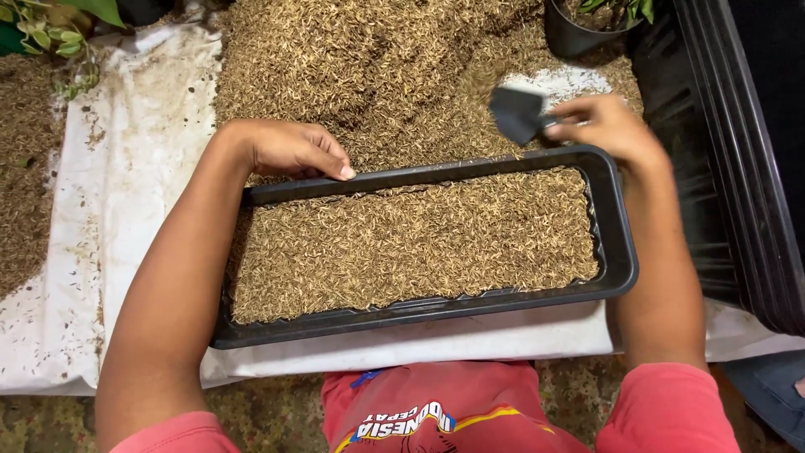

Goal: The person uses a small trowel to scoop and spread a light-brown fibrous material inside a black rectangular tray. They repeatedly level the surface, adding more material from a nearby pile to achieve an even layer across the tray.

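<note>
Plainly, from my left side across to my right:

White sheet (134,168): it lies under everything, with loose husk already strewn on it at the far left; more can scatter there if I jolt anything.

Left hand (289,149): it rests on the far rim of the black tray, fingers (331,164) together and flat, pressing the edge rather than clamping it. If I lean too hard, I judge that thin rim could flex or the near side could lift.

Black tray (616,252): it sits in front of my lap on the sheet, long side toward me, filled nearly level to the rim with rice husk (419,239). Any tilt or knock would likely send husk over the low wall.

Husk heap (369,67): it is piled just beyond the tray, touching its far rim. It may slide against the tray if I dig at its foot.

Small dark trowel (516,113): its blade hangs above the tray's far right corner, blurred. An overfull scoop would probably spill outside.

Right hand (608,130): fingers closed round the trowel's handle. The blur suggests speed, so a hasty swing could clip the rim.

Black pot (579,29): it stands near, beyond the trowel; a wide stroke might strike it.
</note>
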